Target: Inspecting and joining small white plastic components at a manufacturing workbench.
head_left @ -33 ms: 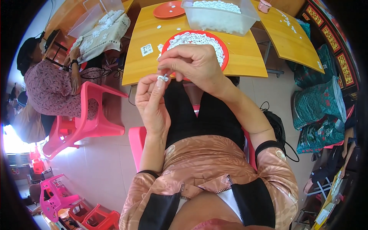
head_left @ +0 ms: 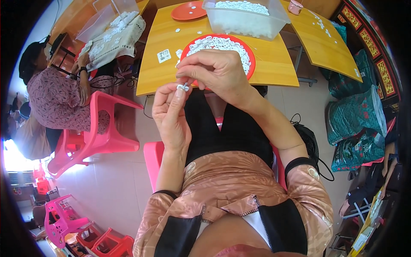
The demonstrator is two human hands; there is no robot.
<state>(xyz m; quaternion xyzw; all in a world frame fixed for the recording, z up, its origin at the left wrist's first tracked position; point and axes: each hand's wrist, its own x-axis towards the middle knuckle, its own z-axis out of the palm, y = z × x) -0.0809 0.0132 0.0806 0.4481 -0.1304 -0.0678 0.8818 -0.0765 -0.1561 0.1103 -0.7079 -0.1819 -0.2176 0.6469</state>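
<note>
My left hand (head_left: 172, 112) pinches a small white plastic piece (head_left: 181, 87) between thumb and fingers, above my lap. A thin grey bit, perhaps metal, stands up from the piece; its kind is too small to make out. My right hand (head_left: 222, 73) is just above and to the right, fingers bent and pressed together at the piece. Whether the right fingertips hold something of their own is hidden. Beyond the hands, a red plate (head_left: 252, 68) full of similar small white pieces (head_left: 214, 42) sits at the table's near edge, partly covered by my right hand.
A clear plastic bin (head_left: 246, 28) of white pieces and an orange-red plate (head_left: 188, 12) stand farther back on the yellow table (head_left: 152, 73). At left, another person (head_left: 64, 98) sits by a pink chair (head_left: 98, 124). Green bags (head_left: 355, 113) are piled at right.
The white piece and my left fingertips have shifted very slightly to the right. Everything else looks the same.
</note>
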